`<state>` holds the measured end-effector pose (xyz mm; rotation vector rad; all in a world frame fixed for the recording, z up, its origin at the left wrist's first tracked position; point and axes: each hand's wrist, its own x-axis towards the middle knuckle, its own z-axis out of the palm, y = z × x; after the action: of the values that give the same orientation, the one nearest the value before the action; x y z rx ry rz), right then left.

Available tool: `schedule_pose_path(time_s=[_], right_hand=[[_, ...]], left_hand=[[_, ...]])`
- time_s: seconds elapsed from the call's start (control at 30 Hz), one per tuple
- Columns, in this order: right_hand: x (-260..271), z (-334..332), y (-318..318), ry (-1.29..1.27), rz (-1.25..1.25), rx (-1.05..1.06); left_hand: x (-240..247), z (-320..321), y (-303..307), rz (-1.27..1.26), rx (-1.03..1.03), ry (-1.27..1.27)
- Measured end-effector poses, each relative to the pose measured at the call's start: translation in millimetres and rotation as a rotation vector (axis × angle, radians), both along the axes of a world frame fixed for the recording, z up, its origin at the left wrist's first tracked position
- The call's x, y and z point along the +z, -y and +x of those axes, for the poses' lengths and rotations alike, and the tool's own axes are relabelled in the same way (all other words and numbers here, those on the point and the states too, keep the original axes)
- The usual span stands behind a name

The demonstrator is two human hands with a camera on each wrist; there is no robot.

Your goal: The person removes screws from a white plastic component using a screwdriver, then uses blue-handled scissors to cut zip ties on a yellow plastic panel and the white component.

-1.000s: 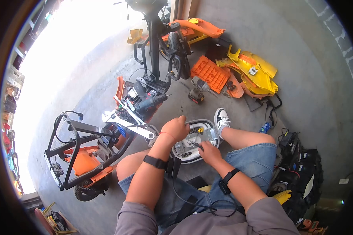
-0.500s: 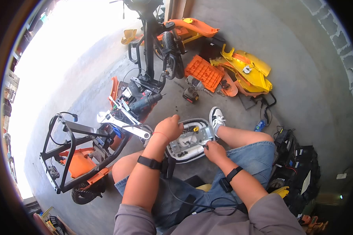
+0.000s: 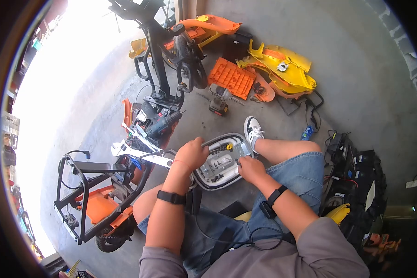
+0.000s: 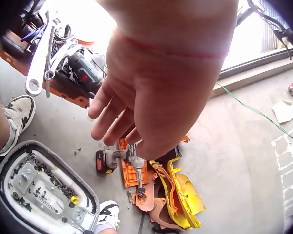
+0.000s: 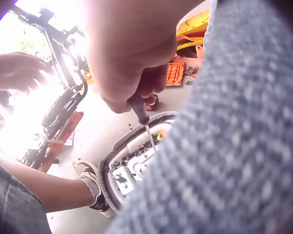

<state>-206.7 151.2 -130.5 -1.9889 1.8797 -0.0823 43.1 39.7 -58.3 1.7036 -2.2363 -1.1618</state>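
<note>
A grey-rimmed oval seat pan (image 3: 220, 184) lies on the floor between the feet, with dark screws and a yellow piece (image 4: 74, 200) inside. My right hand (image 3: 251, 169) is over its right side; in the right wrist view that hand (image 5: 136, 58) grips a dark-handled screwdriver (image 5: 140, 109), its shaft pointing down at the pan. My left hand (image 3: 191, 153) is above the pan's upper left edge. The left wrist view shows this hand (image 4: 151, 92) with fingers loosely bent and nothing in them.
Left of the pan lie a large wrench (image 3: 146, 155), a drill (image 3: 164, 124) and a black frame (image 3: 86, 199). Beyond are a cordless tool (image 3: 218, 106), an orange panel (image 3: 231, 78) and yellow body parts (image 3: 287, 69). Black battery-like boxes (image 3: 366, 180) stand at the right.
The head view has shifted, so the surroundings stand further left. The screwdriver shaft seen over the pan earlier is hardly visible in the head view now. Both hands stay near the pan.
</note>
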Motion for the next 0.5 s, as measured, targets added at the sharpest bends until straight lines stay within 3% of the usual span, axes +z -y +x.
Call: schedule_pose_path(time_s=[0.17, 0.37, 0.5], right_hand=[[-3.2, -4.0, -0.4, 0.008, 0.129, 0.065], [50.5, -0.7, 12.5, -0.030, 0.172, 0.092], [36.1, -3.0, 11.2, -0.091, 0.175, 0.081]], left_hand=[[-3.4, 1.1, 0.3, -0.002, -0.009, 0.013], [-7.3, -2.4, -0.5, -0.010, -0.026, 0.002], [-5.7, -2.3, -0.9, 0.012, -0.031, 0.032]])
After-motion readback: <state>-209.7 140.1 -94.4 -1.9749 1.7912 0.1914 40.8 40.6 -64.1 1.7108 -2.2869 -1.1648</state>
